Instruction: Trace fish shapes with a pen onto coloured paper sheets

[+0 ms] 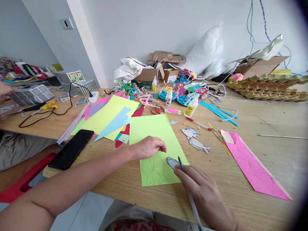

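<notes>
A bright green sheet of paper (156,128) lies in front of me, with fish outlines (154,170) drawn on its lower part. My left hand (152,147) is over the middle of the sheet, fingers curled in, and nothing shows in it. Between the thumb and fingers of my right hand (202,186) is a pen (192,200), tip pointing up and away. A grey paper fish cutout (172,162) rests on the green sheet, its tail end hidden by my right fingertips. More fish cutouts (198,144) lie right of the sheet.
Coloured paper (113,109) and a phone (72,149) lie to the left. Behind the sheet are red-handled scissors (158,110) and a glue bottle (192,107). A pink paper strip (255,166) is at right, egg trays (267,88) behind it. Another person's hand (6,91) shows far left.
</notes>
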`<state>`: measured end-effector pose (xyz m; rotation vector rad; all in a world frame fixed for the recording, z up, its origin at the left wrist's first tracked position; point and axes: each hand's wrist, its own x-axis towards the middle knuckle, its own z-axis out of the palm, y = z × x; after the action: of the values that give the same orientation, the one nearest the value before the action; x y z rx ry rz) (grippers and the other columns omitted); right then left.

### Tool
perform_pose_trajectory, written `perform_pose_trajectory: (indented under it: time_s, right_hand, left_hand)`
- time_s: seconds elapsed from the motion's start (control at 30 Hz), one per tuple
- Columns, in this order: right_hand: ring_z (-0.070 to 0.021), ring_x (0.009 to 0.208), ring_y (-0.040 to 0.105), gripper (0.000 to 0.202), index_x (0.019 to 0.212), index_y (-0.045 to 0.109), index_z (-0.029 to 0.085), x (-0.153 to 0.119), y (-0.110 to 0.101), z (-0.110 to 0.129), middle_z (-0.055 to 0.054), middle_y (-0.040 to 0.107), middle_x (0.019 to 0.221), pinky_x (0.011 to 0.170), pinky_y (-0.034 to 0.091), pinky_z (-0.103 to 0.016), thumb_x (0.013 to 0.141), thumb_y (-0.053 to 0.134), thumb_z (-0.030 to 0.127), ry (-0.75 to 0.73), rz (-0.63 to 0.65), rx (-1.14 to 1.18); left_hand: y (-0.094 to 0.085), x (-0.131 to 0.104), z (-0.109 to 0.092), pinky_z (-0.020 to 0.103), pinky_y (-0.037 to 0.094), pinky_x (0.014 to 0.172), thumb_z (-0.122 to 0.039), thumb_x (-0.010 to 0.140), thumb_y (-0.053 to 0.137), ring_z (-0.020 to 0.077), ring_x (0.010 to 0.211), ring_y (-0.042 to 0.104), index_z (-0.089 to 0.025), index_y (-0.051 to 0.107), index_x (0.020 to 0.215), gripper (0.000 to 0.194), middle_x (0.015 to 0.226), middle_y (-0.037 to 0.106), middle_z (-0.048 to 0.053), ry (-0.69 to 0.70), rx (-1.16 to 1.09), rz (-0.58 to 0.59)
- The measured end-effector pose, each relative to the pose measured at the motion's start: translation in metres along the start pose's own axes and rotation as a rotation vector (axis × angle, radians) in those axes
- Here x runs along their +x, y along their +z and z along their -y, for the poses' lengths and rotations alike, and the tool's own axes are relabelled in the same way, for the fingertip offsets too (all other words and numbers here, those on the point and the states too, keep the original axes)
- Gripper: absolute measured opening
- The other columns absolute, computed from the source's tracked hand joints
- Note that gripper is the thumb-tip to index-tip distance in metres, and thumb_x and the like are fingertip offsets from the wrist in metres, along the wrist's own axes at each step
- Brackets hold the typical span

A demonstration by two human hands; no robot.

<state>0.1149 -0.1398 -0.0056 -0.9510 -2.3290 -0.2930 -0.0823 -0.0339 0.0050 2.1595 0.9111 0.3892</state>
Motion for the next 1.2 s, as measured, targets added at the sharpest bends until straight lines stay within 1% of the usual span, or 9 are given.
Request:
perform_pose_trajectory:
  time_s: [0.1, 0.2, 0.37, 0.47, 0.57, 0.7, 0.93, 1.1, 1.2]
  right_hand:
    - [-0.0155, 0.062, 0.057, 0.042, 0.084, 0.061, 0.016, 0.002, 0.002, 0.004, -0.009, 0.064, 0.075, 0.052, 0.046, -0.025, 0.094, 0.02, 0.017, 0.012, 0.065, -0.004]
    - [-0.0167, 0.061, 0.055, 0.045, 0.079, 0.061, 0.017, 0.0, 0.003, 0.006, -0.009, 0.063, 0.074, 0.051, 0.047, -0.026, 0.094, 0.018, 0.018, 0.004, 0.118, 0.013]
    - [-0.0175, 0.063, 0.056, 0.042, 0.079, 0.061, 0.018, -0.004, 0.004, 0.008, -0.009, 0.064, 0.073, 0.053, 0.048, -0.026, 0.094, 0.021, 0.019, 0.039, 0.167, 0.046]
    - [-0.0177, 0.066, 0.058, 0.046, 0.079, 0.061, 0.018, -0.007, 0.006, 0.008, -0.009, 0.065, 0.078, 0.054, 0.049, -0.026, 0.094, 0.019, 0.02, 0.061, 0.182, 0.061]
    - [-0.0179, 0.07, 0.059, 0.046, 0.079, 0.062, 0.018, -0.01, 0.007, 0.007, -0.009, 0.067, 0.081, 0.056, 0.05, -0.026, 0.095, 0.019, 0.02, 0.072, 0.186, 0.085]
    - [-0.0182, 0.071, 0.059, 0.045, 0.081, 0.062, 0.018, -0.009, 0.009, 0.006, -0.009, 0.067, 0.082, 0.057, 0.051, -0.028, 0.095, 0.02, 0.021, 0.085, 0.182, 0.106]
    - [-0.0173, 0.071, 0.06, 0.037, 0.083, 0.062, 0.019, -0.006, 0.011, 0.006, -0.008, 0.068, 0.081, 0.057, 0.052, -0.026, 0.091, 0.027, 0.013, 0.099, 0.163, 0.097]
    - [-0.0172, 0.071, 0.06, 0.037, 0.083, 0.063, 0.019, -0.006, 0.01, 0.006, -0.008, 0.068, 0.08, 0.058, 0.052, -0.027, 0.09, 0.028, 0.011, 0.095, 0.151, 0.106]
    - [-0.0176, 0.073, 0.06, 0.036, 0.083, 0.063, 0.019, -0.008, 0.011, 0.006, -0.008, 0.068, 0.081, 0.059, 0.053, -0.027, 0.09, 0.028, 0.011, 0.098, 0.161, 0.115]
  left_hand:
    - [0.003, -0.005, 0.003, 0.023, 0.043, 0.08, 0.004, 0.073, 0.04, 0.0115, 0.082, 0.057, -0.015, 0.065, 0.079, 0.032, 0.085, 0.065, 0.002, 0.072, 0.061, 0.037]
    - [0.004, -0.007, 0.007, 0.024, 0.043, 0.082, 0.006, 0.074, 0.04, 0.0127, 0.085, 0.057, -0.014, 0.065, 0.084, 0.034, 0.089, 0.065, 0.004, 0.127, 0.111, 0.063]
    - [0.004, -0.009, 0.011, 0.025, 0.042, 0.085, 0.007, 0.076, 0.042, 0.0145, 0.089, 0.057, -0.012, 0.065, 0.092, 0.034, 0.093, 0.065, 0.007, 0.191, 0.165, 0.092]
    - [0.004, -0.01, 0.012, 0.025, 0.042, 0.086, 0.006, 0.078, 0.041, 0.0143, 0.09, 0.057, -0.013, 0.064, 0.094, 0.034, 0.095, 0.065, 0.007, 0.226, 0.21, 0.084]
    - [0.005, -0.01, 0.014, 0.024, 0.042, 0.086, 0.004, 0.08, 0.04, 0.0137, 0.092, 0.057, -0.016, 0.063, 0.097, 0.035, 0.096, 0.064, 0.005, 0.25, 0.226, 0.08]
    - [0.007, -0.009, 0.017, 0.025, 0.042, 0.086, 0.005, 0.081, 0.039, 0.0139, 0.091, 0.057, -0.014, 0.063, 0.099, 0.036, 0.096, 0.064, 0.007, 0.298, 0.229, 0.083]
    - [0.005, -0.009, 0.016, 0.024, 0.043, 0.084, 0.006, 0.078, 0.039, 0.0136, 0.09, 0.056, -0.014, 0.061, 0.102, 0.038, 0.095, 0.063, 0.006, 0.265, 0.208, 0.082]
    - [0.006, -0.007, 0.016, 0.024, 0.042, 0.085, 0.006, 0.078, 0.038, 0.0134, 0.089, 0.056, -0.017, 0.062, 0.101, 0.04, 0.094, 0.063, 0.005, 0.269, 0.21, 0.095]
    - [0.007, -0.006, 0.016, 0.025, 0.041, 0.085, 0.006, 0.078, 0.037, 0.014, 0.089, 0.055, -0.017, 0.063, 0.101, 0.042, 0.093, 0.062, 0.006, 0.297, 0.239, 0.109]
